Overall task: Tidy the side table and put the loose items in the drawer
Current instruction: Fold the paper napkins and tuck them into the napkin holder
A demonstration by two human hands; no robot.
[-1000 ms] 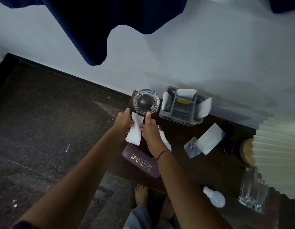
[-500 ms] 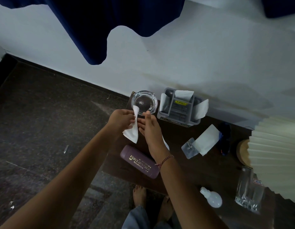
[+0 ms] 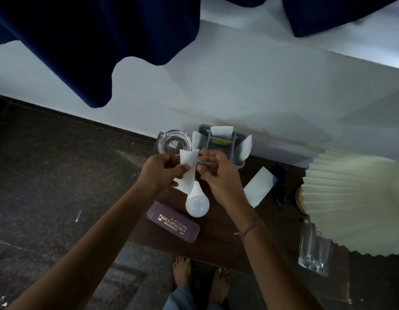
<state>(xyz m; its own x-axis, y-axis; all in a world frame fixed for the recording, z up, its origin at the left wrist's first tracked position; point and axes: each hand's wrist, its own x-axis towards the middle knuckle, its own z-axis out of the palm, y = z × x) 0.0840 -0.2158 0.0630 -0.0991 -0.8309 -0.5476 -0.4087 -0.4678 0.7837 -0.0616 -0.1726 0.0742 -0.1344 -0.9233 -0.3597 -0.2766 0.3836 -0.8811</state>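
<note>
My left hand (image 3: 161,172) and my right hand (image 3: 218,175) both pinch a white paper slip (image 3: 187,171), held upright above the dark side table (image 3: 218,238). A white light bulb (image 3: 196,202) lies on the table just below the slip. A maroon spectacle case (image 3: 173,222) with gold lettering rests near the table's front left corner. Behind my hands stand a clear glass ashtray (image 3: 174,143) and a grey organiser tray (image 3: 221,142) with white papers stuck in it. Another white paper (image 3: 259,190) lies right of my right hand.
A pleated cream lampshade (image 3: 355,202) covers the table's right side, with a round wooden base (image 3: 301,200) under it. A clear glass tumbler (image 3: 313,249) stands front right. A dark blue item (image 3: 280,186) lies beside the paper. My bare feet (image 3: 200,278) stand on the dark floor.
Both hands have lifted the paper slip higher and toward the organiser tray. The light bulb under my right hand is now uncovered. The camera view shifted left.
</note>
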